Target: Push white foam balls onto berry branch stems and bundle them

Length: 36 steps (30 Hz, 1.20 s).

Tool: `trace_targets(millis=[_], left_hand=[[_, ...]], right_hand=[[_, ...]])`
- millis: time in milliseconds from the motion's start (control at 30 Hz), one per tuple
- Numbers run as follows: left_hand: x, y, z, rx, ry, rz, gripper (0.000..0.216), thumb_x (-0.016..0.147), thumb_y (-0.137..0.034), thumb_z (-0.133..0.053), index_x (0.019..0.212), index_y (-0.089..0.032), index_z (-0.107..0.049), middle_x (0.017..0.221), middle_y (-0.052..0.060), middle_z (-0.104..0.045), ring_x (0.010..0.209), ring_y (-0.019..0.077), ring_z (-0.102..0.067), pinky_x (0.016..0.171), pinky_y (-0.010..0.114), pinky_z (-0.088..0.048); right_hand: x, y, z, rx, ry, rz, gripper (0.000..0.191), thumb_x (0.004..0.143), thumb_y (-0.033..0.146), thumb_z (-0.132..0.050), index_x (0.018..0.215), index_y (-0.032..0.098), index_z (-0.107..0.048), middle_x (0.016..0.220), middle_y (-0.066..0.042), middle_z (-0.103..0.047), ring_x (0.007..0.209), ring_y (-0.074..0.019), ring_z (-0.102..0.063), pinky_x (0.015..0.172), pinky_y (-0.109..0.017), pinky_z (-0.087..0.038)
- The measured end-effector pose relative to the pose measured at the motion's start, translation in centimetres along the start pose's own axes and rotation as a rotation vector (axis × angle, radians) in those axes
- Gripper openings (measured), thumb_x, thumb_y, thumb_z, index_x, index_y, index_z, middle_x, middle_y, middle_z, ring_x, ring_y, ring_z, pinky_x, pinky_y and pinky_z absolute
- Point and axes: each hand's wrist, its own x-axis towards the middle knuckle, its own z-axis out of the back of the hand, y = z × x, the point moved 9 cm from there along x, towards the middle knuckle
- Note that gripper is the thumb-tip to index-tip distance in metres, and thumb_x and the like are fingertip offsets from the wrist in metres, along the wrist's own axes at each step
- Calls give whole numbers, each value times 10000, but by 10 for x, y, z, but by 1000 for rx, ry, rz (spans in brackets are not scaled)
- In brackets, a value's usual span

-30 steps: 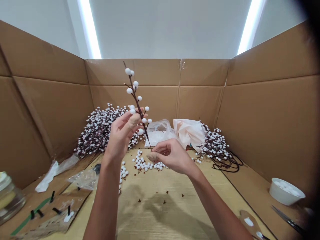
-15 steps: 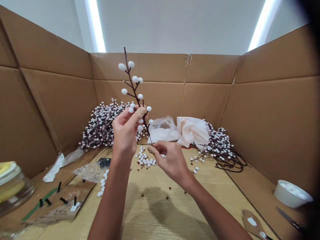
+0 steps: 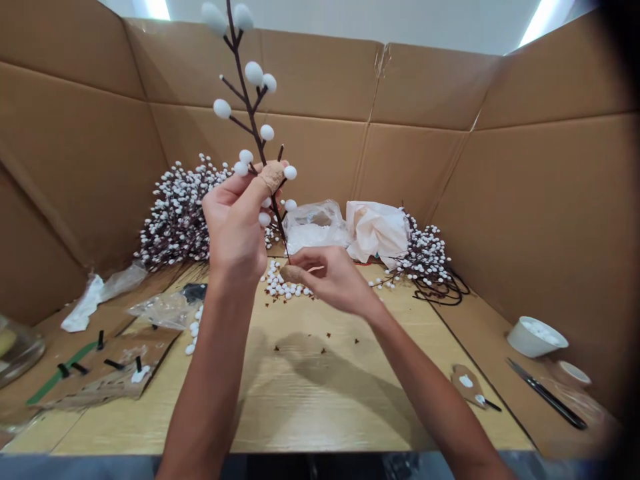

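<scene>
Left hand (image 3: 235, 220): pinching the berry branch (image 3: 255, 123) mid-length. Right hand (image 3: 335, 277), at 4 o'clock from it: thumb and finger pinching the branch's lower end. Branch: between both, leaning to 11 o'clock; now larger in view, tip cut off above, so probably nearer the head; grips unchanged, handling apparently unbroken. Loose white balls (image 3: 283, 287): on counter (image 3: 315, 427), just beyond the right fingertips. Bundle of branches (image 3: 175, 220): 9 o'clock. Bowl (image 3: 523, 342): toward 4 o'clock.

No readable text, no legible labels, brands or numbers, no legible signs
</scene>
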Motion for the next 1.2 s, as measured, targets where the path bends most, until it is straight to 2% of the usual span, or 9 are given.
trace_targets(millis=[100, 167, 233, 367, 500, 633, 833, 1000, 1200], left_hand=[[2, 1, 1, 18, 1, -3, 43, 680, -216, -748, 657, -237, -718, 702, -11, -657, 557, 79, -538, 443, 207, -413], [2, 2, 1, 36, 16, -7, 48, 686, -227, -756, 664, -237, -714, 720, -8, -667, 597, 97, -573, 466, 220, -438], [2, 3, -2, 80, 49, -4, 58, 700, -251, -756, 679, -233, -706, 752, 1, -683, 664, 124, -619, 498, 237, -462], [-3, 7, -9, 181, 103, 28, 86, 733, -263, -738, 686, -223, -679, 814, 11, -707, 797, 156, -665, 592, 256, -516], [-7, 10, -15, 181, 124, 71, 72, 745, -196, -723, 688, -210, -681, 799, 14, -707, 824, 162, -672, 603, 248, -523], [-10, 11, -19, 159, 160, 99, 109, 755, -162, -706, 656, -197, -679, 777, 15, -699, 817, 167, -673, 593, 248, -523], [-12, 13, -24, 168, 202, 105, 90, 747, -161, -715, 670, -198, -687, 737, 11, -684, 763, 168, -665, 570, 254, -517], [-14, 13, -27, 113, 222, 87, 76, 724, -186, -734, 660, -188, -693, 721, 17, -682, 731, 155, -653, 569, 250, -510], [-17, 11, -30, 33, 254, 93, 87, 675, -248, -773, 678, -179, -719, 711, 18, -694, 669, 125, -634, 552, 216, -497]], right_hand=[[4, -39, -3, 241, 314, -170, 354, 835, 470, -556, 907, 140, -662, 852, -76, -705, 780, -134, -671, 736, -270, -542], [10, -77, 8, 199, 258, -244, 380, 873, 463, -491, 917, 123, -654, 832, -82, -699, 744, -123, -668, 717, -260, -539], [16, -117, 12, -102, 166, -294, 327, 886, 365, -480, 876, 90, -656, 756, -69, -680, 615, -95, -621, 613, -218, -509], [22, -164, -28, -279, 211, -295, 161, 780, 146, -571, 868, 96, -696, 668, -28, -648, 520, -86, -540, 541, -199, -419], [27, -175, -57, -409, 232, -231, 202, 700, 84, -610, 858, 133, -725, 695, -31, -639, 608, -120, -533, 601, -218, -378], [27, -182, -65, -486, 231, -210, 206, 673, 84, -624, 852, 126, -715, 669, -34, -625, 607, -132, -514, 610, -228, -362], [30, -166, -48, -523, 124, -138, 197, 729, 63, -547, 839, 118, -701, 823, -82, -661, 751, -154, -550, 693, -238, -383], [36, -159, -21, -504, 44, -150, 226, 815, 145, -488, 933, 85, -671, 815, -76, -676, 720, -136, -561, 666, -221, -404], [32, -168, -31, -530, 187, -121, 325, 670, 0, -512, 905, 130, -694, 741, -22, -652, 670, -120, -545, 636, -204, -380]])
